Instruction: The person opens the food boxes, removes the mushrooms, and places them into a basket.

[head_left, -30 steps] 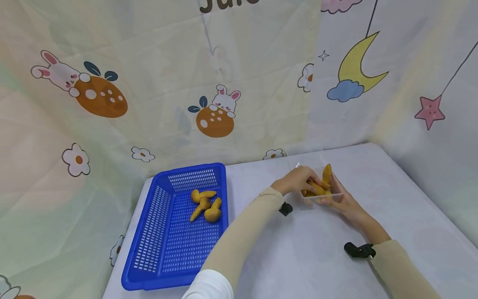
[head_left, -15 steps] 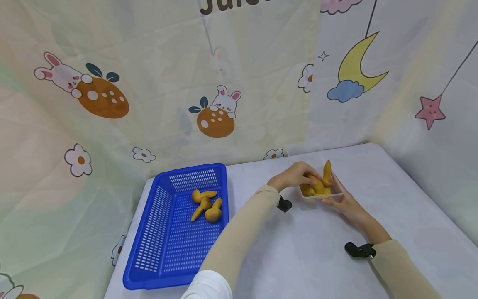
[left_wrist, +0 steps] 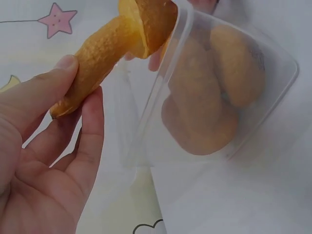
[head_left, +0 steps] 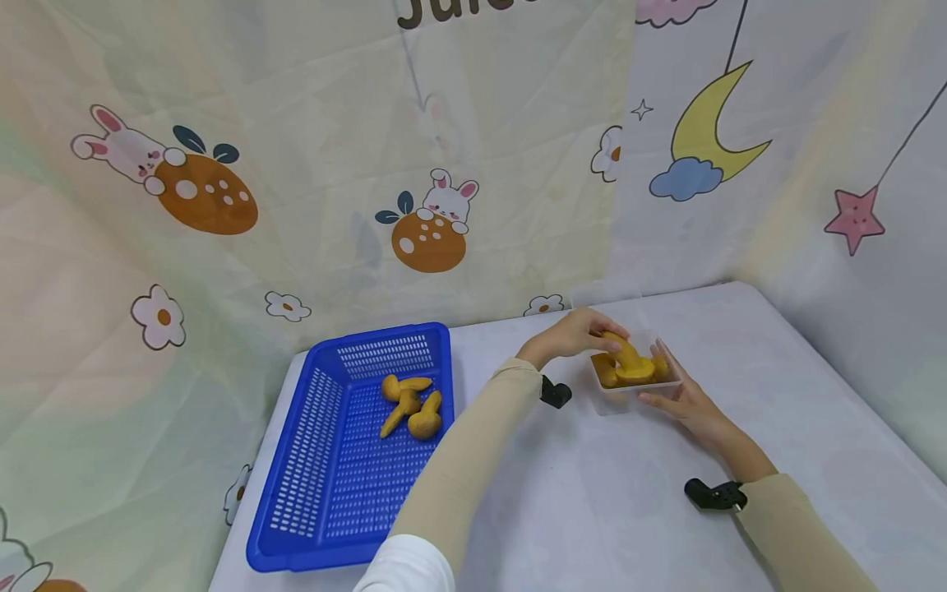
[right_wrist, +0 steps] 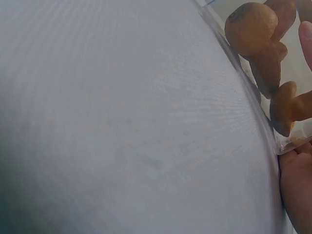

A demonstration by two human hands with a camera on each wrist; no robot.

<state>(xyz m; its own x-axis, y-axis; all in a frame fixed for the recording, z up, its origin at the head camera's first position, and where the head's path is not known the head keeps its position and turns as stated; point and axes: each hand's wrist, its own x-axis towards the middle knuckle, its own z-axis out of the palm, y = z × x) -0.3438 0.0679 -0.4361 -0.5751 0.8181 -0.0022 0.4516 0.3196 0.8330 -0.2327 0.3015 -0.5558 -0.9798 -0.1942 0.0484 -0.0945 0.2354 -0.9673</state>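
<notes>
My left hand (head_left: 573, 335) pinches a yellow-brown mushroom (left_wrist: 100, 61) by its stem, between thumb and fingers. Its cap is over the open side of a clear plastic box (head_left: 642, 388), which stands on the table at the right. Several more mushrooms (left_wrist: 195, 87) lie inside and show through the box wall in the left wrist view. Gripping the box's right side is my right hand (head_left: 695, 405), with the thumb at its front corner and the fingers partly hidden behind it. At the edge of the right wrist view, only part of that hand (right_wrist: 298, 183) shows.
At the left of the table stands a blue plastic basket (head_left: 292, 485) with 3 mushrooms (head_left: 410, 407) near its right wall. A white cloth (head_left: 592, 510) covers the table. Printed fabric (head_left: 318, 148) hangs behind it, close to the box.
My left hand has drawn slightly left and up from inside the box, with the mushroom's stem now in its fingers. A stem that stood upright at the right no longer does. My right hand stays put.
</notes>
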